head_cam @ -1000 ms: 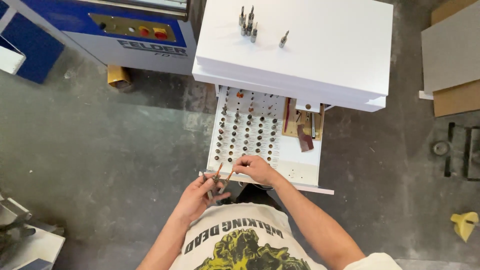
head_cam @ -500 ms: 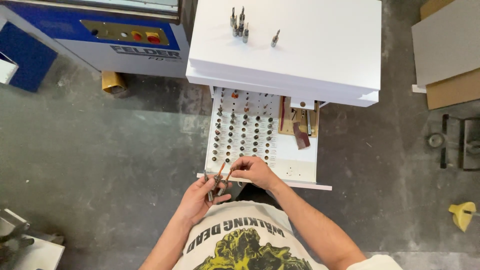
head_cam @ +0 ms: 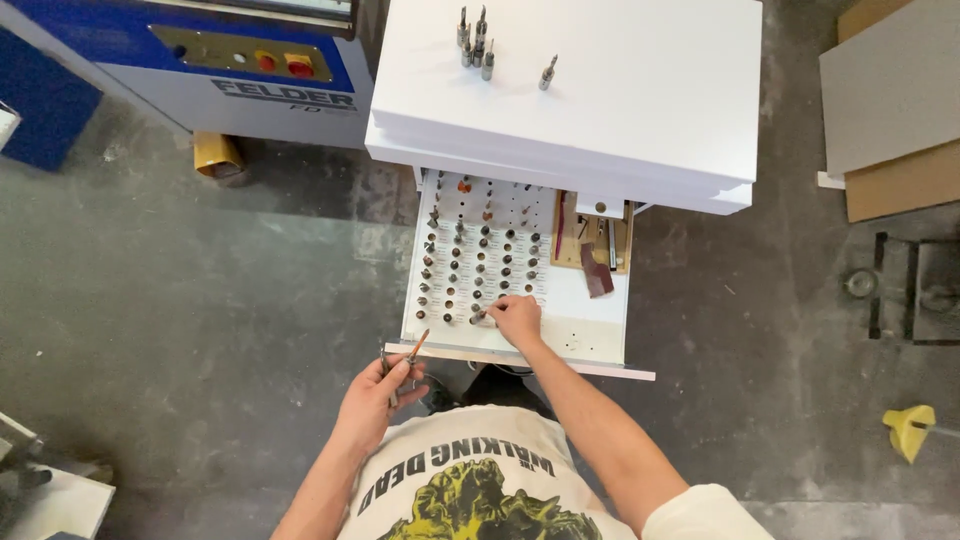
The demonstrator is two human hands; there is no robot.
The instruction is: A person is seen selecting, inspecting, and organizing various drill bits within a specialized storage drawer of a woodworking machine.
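An open white drawer (head_cam: pixel 600 335) juts out of a white cabinet (head_cam: pixel 640 90) and holds several rows of drill bits (head_cam: pixel 480 255) standing in holes. My right hand (head_cam: pixel 517 318) rests on the drawer's front rows, fingertips pinched on one small bit. My left hand (head_cam: pixel 378 392) hovers just in front of the drawer's front edge, closed around a few bits, one with an orange tip sticking up. Several more bits (head_cam: pixel 475 45) stand upright on the cabinet top.
A wooden tray with a dark red piece (head_cam: pixel 592 245) sits in the drawer's right part. A blue and white machine (head_cam: pixel 210 70) stands at the upper left. Boards (head_cam: pixel 890 110) lean at the right. A yellow funnel-shaped thing (head_cam: pixel 908 428) lies on the concrete floor.
My right hand has left my left hand and moved forward into the drawer's front rows. My left hand stays in front of the drawer with its bits.
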